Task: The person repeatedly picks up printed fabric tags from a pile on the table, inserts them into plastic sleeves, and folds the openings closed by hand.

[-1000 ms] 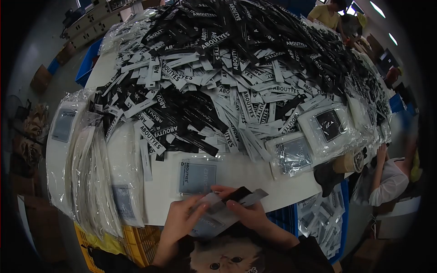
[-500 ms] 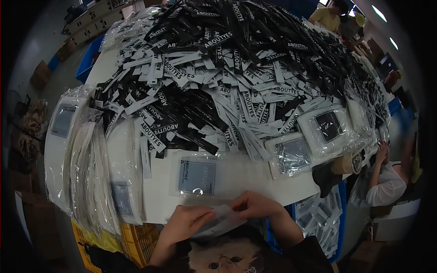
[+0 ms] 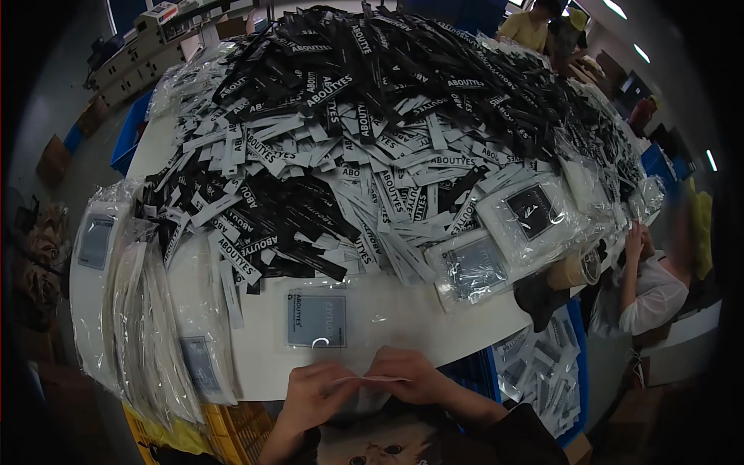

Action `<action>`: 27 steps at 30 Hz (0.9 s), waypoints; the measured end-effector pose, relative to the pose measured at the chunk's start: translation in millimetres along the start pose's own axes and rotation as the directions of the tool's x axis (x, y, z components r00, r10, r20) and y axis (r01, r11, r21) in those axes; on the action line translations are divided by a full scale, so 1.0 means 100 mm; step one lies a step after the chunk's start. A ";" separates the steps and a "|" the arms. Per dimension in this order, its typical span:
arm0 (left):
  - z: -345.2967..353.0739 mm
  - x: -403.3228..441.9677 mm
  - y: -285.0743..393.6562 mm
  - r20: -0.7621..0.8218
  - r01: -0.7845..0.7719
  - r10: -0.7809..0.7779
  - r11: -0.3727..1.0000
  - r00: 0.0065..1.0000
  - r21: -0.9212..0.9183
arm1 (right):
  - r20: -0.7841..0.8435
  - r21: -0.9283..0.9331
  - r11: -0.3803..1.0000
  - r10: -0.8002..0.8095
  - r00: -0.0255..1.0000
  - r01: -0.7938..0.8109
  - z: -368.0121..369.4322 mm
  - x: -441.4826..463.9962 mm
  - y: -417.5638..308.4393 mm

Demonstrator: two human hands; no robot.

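Near the table's front edge, my left hand and my right hand are close together, fingers pinched on the edge of a thin translucent plastic bag. The bag is seen nearly edge-on, and its contents cannot be made out. Just beyond my hands a clear bag with a grey printed panel lies flat on the white table. Behind it rises a large heap of black and white ABOUTYES strips.
Stacked clear packs stand at the left, more packs at the right beside a lidded cup. Below are a yellow crate and a blue bin of strips. A person works at the right.
The black and grey strips seen between my hands a second ago no longer show. Both hands have closed in on the bag's edge, and the camera view has shifted.
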State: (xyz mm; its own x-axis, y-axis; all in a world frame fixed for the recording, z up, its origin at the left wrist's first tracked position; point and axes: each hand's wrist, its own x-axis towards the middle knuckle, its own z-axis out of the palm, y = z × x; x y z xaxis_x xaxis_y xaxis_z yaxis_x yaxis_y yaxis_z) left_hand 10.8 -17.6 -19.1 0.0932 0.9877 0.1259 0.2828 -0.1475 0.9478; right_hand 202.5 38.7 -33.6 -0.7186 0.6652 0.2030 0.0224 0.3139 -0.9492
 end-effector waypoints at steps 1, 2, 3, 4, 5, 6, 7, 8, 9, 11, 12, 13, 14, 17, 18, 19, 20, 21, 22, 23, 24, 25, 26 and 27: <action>0.02 0.02 0.04 -0.055 -0.101 0.106 0.991 0.993 0.088 | -0.046 -0.057 0.995 -0.087 0.995 0.084 0.00 0.01 -0.01; 0.05 0.00 0.02 -0.050 -0.109 0.114 0.990 0.992 0.091 | -0.053 -0.060 0.994 -0.093 0.994 0.090 -0.02 0.01 -0.01; 0.09 -0.02 -0.01 -0.083 -0.087 0.095 0.991 0.992 0.098 | -0.099 -0.014 0.997 -0.071 0.993 0.070 -0.05 0.02 -0.02; 0.13 -0.01 -0.04 -0.119 -0.066 0.078 0.993 0.990 0.103 | -0.141 0.032 0.998 -0.049 0.989 0.054 -0.09 0.03 -0.02; 0.16 0.03 -0.05 -0.118 -0.076 0.088 0.992 0.989 0.105 | -0.145 0.026 0.998 -0.057 0.988 0.061 -0.14 -0.01 -0.03; 0.20 0.08 -0.06 -0.048 -0.097 0.100 0.994 0.994 0.053 | -0.148 0.042 0.996 0.082 0.986 -0.077 -0.22 -0.08 -0.03; 0.21 0.13 -0.06 0.022 -0.114 0.114 0.994 0.993 -0.002 | -0.149 0.059 0.975 0.221 0.964 -0.214 -0.33 -0.17 -0.04; 0.21 0.14 -0.06 0.022 -0.120 0.120 0.993 0.993 -0.002 | -0.151 0.043 0.949 0.314 0.937 -0.311 -0.52 -0.26 -0.11; 0.20 0.16 -0.06 0.046 -0.122 0.119 0.991 0.992 0.050 | -0.153 0.026 0.914 0.404 0.902 -0.405 -0.76 -0.36 -0.24; 0.19 0.16 -0.11 0.068 -0.126 0.120 0.987 0.990 0.099 | 0.050 -0.415 0.800 0.495 0.867 -0.433 -1.19 -0.59 -0.47; 0.18 0.16 -0.22 0.030 -0.083 0.079 0.984 0.996 0.160 | 0.046 -0.418 0.798 0.495 0.867 -0.434 -1.21 -0.57 -0.56; 0.19 0.17 -0.29 -0.011 -0.036 0.039 0.975 0.999 0.217 | 0.023 -0.567 0.678 0.580 0.814 -0.467 -1.22 -0.57 -0.65; 0.23 0.20 -0.34 -0.010 -0.038 0.041 0.977 0.999 0.211 | -0.016 -0.697 0.533 0.656 0.754 -0.479 -1.25 -0.56 -0.70; 0.34 0.27 -0.46 -0.015 -0.175 0.201 0.886 0.980 0.429 | -0.130 -0.524 0.762 0.370 0.920 -0.381 -1.13 -0.20 -0.42; 0.36 0.28 -0.53 -0.009 -0.162 0.185 0.880 0.983 0.448 | -0.228 -0.593 0.732 0.248 0.942 -0.336 -1.09 -0.08 -0.30; 0.38 0.29 -0.58 -0.007 -0.147 0.169 0.871 0.986 0.468 | -0.249 -0.632 0.716 0.175 0.952 -0.297 -1.10 0.06 -0.18; 0.40 0.29 -0.61 -0.010 -0.144 0.169 0.871 0.986 0.470 | -0.265 -0.668 0.698 0.101 0.959 -0.258 -1.11 0.22 -0.05; 0.41 0.27 -0.63 -0.022 -0.149 0.184 0.854 0.983 0.499 | -0.290 -0.672 0.698 0.060 0.955 -0.248 -1.11 0.41 0.08; 0.41 0.25 -0.65 -0.032 -0.152 0.199 0.836 0.980 0.528 | -0.315 -0.674 0.699 0.020 0.949 -0.239 -1.08 0.57 0.23; 0.41 0.24 -0.65 -0.036 -0.148 0.197 0.835 0.980 0.531 | -0.312 -0.674 0.701 0.019 0.950 -0.235 -1.03 0.65 0.47; 0.42 0.24 -0.65 -0.043 -0.147 0.198 0.842 0.979 0.519 | -0.290 -0.789 0.569 -0.011 0.957 -0.232 -0.99 0.74 0.74; 0.41 0.25 -0.65 -0.051 -0.148 0.201 0.849 0.978 0.508 | -0.263 -0.880 0.419 -0.041 0.964 -0.223 -0.97 0.83 0.81; 0.40 0.25 -0.65 -0.058 -0.145 0.203 0.847 0.978 0.511 | -0.257 -0.882 0.419 -0.046 0.965 -0.215 -0.97 0.85 0.83; 0.39 0.24 -0.65 -0.052 -0.157 0.212 0.849 0.976 0.505 | -0.268 -0.828 0.487 0.094 0.959 -0.279 -0.96 0.88 0.76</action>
State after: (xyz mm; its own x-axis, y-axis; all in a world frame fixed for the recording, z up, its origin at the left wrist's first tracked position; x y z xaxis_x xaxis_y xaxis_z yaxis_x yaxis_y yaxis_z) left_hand 32.1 13.9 -89.1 0.1012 0.9355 0.3386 0.7077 -0.3069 0.6364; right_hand 207.7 186.1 -64.7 -0.5008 0.8488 0.1696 0.7866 0.5281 -0.3199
